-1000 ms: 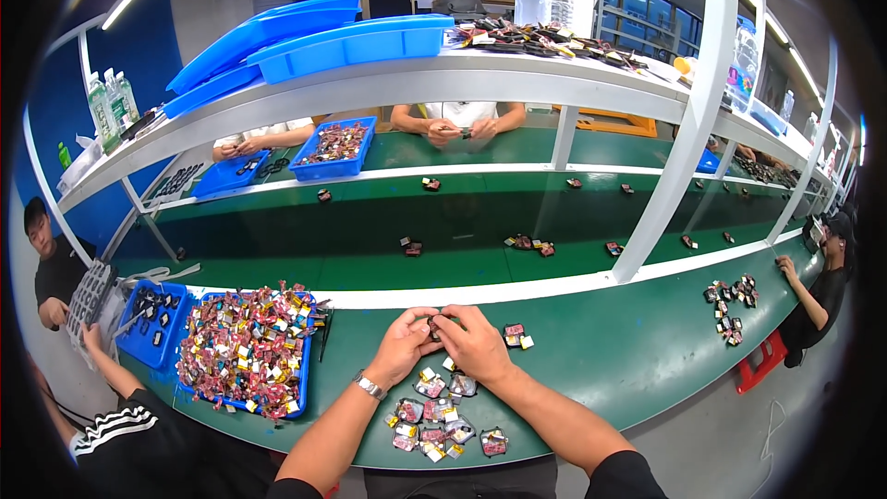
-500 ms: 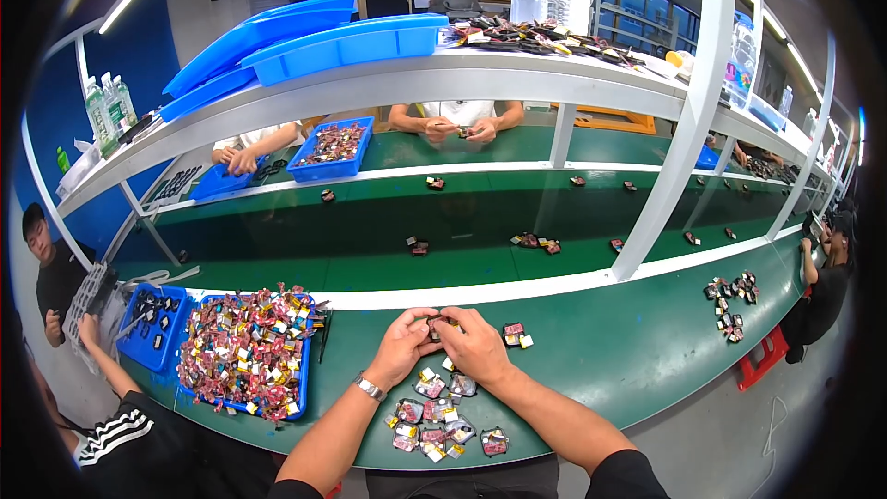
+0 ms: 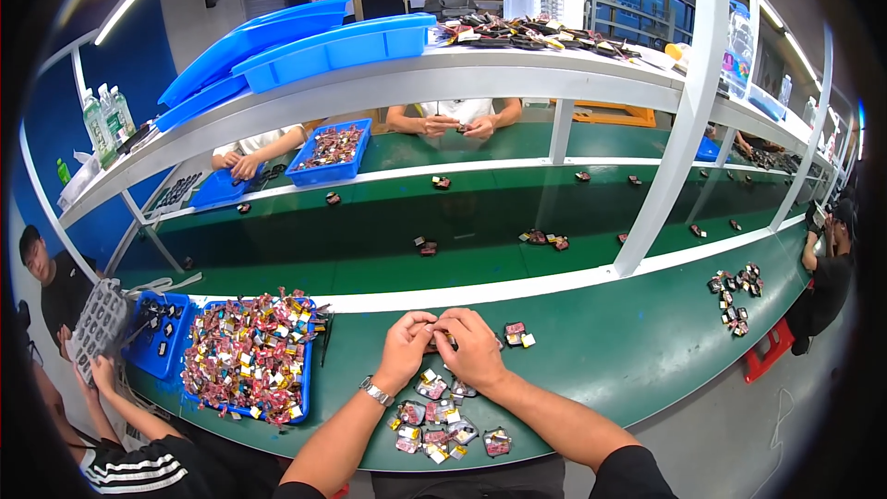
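My left hand and my right hand meet above the green bench, thumbs and fingers pinched together around a small electronic module, which they almost entirely hide. Just below them, between my forearms, lies a group of several small electronic modules with reddish boards, white and yellow parts and dark casings. Right of my right hand rests another loose module. A blue tray heaped with reddish boards and wired parts stands left of my left wrist, which wears a metal watch.
A smaller blue tray holds black parts. Beyond a white rail, a green conveyor belt carries spaced-out modules. White posts support a shelf overhead. More modules lie at the right. Co-workers sit opposite and at both sides.
My fingers have closed further over the module, hiding it more. Modules on the belt have shifted slightly right. At the left, a co-worker's grey moulded tray has been raised and tilted.
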A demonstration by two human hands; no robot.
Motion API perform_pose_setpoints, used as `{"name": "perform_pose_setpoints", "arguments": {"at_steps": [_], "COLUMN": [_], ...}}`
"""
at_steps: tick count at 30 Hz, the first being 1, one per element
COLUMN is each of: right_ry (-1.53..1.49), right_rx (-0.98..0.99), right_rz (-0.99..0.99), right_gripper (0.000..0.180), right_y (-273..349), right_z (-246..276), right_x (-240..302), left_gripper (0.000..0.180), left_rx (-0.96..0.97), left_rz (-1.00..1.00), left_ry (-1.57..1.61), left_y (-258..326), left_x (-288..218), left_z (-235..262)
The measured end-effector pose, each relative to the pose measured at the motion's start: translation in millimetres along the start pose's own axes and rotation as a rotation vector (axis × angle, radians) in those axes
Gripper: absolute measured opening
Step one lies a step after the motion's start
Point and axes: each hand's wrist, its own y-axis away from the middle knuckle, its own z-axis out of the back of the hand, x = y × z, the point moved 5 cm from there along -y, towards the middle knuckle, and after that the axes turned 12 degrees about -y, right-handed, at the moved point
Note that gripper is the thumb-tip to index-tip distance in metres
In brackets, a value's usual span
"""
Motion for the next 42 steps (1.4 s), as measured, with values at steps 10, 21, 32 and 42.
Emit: {"name": "perform_pose_setpoints", "arguments": {"at_steps": [10,21,32,42], "right_ry": [0.002,-0.084,-0.140,-0.129], "right_rx": [-0.024,-0.045,0.018,-0.017], "right_rz": [-0.048,-0.183,-0.194,-0.164], "right_gripper": [0.015,0.019,0.018,0.017], "right_y": [-1.7,3.4,5.6,7.7], "right_z": [4.5,0.0,-5.9,-2.0], "right_x": [-3.9,-21.8,-12.6,-20.3], "left_gripper": [0.028,0.028,0.025,0.026], "left_rx": [0.157,0.072,-0.075,0.011], "left_rz": [-0.006,0.016,-0.144,-0.102], "left_ry": [0.162,0.029,-0.316,-0.083], "left_y": [0.8,-0.2,-1.5,0.5], "left_x": [-4.7,-4.3,3.7,-9.0], "left_z": [-3.6,-5.7,2.7,-12.4]}}
